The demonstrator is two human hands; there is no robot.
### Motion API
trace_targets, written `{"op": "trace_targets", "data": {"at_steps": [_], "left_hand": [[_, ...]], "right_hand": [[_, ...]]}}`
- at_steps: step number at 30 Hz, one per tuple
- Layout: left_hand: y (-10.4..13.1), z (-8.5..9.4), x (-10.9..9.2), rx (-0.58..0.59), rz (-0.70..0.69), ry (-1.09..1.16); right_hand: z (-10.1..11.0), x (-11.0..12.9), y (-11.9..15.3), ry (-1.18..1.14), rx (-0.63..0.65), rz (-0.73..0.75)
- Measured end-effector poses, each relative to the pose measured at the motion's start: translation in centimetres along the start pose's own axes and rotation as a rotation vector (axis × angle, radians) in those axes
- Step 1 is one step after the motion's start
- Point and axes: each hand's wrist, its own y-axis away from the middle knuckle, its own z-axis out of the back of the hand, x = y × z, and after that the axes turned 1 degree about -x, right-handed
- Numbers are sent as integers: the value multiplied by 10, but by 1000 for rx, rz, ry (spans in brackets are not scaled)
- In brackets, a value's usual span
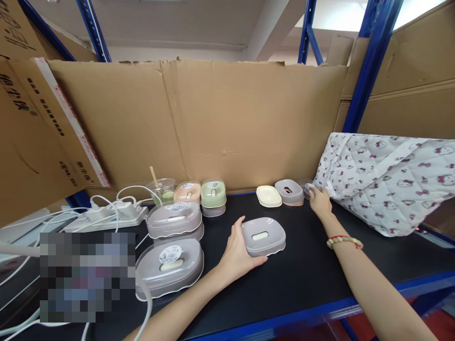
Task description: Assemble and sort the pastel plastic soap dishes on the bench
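My left hand (239, 246) holds a grey soap dish (275, 233) by its left side, thumb along the near edge and fingers along the far one. The dish lies flat on the black tabletop and has a pale oval slot in its middle. Farther back on the right, my right hand (320, 201) pinches a clear lid (306, 185) with a round label; the fingers cover part of it. Close beside that lid sits a grey dish (288, 189) over a peach one. A cream tray (269, 195) lies to their left.
Lidded grey soap dishes (169, 263) stand at the left, with a peach one (187, 192) and a green one (213, 193) behind. A plastic cup (165, 189), a white power strip (124, 217) and cables are farther left. A quilted bag (387, 182) leans at the right; cardboard (249, 123) walls the back.
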Motion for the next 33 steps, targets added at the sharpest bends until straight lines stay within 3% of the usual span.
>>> {"op": "trace_targets", "data": {"at_steps": [5, 7, 9, 13, 14, 16, 19, 33], "left_hand": [[-1, 1, -1, -75, 11, 76], [-2, 2, -2, -129, 31, 136], [-3, 3, -3, -202, 59, 187], [-5, 5, -5, -291, 135, 259], [-6, 6, -6, -299, 140, 272], [-7, 8, -7, -315, 133, 285], [-8, 10, -7, -321, 123, 290], [-11, 11, -6, -342, 187, 437]], "right_hand": [[11, 34, 1, -77, -33, 75], [15, 59, 6, -243, 51, 185], [19, 84, 16, -434, 313, 247], [29, 122, 45, -554, 1207, 298], [32, 127, 51, -531, 1378, 297], [35, 133, 60, -476, 1578, 273], [34, 133, 63, -435, 1612, 232], [26, 131, 60, -450, 1404, 273]]}}
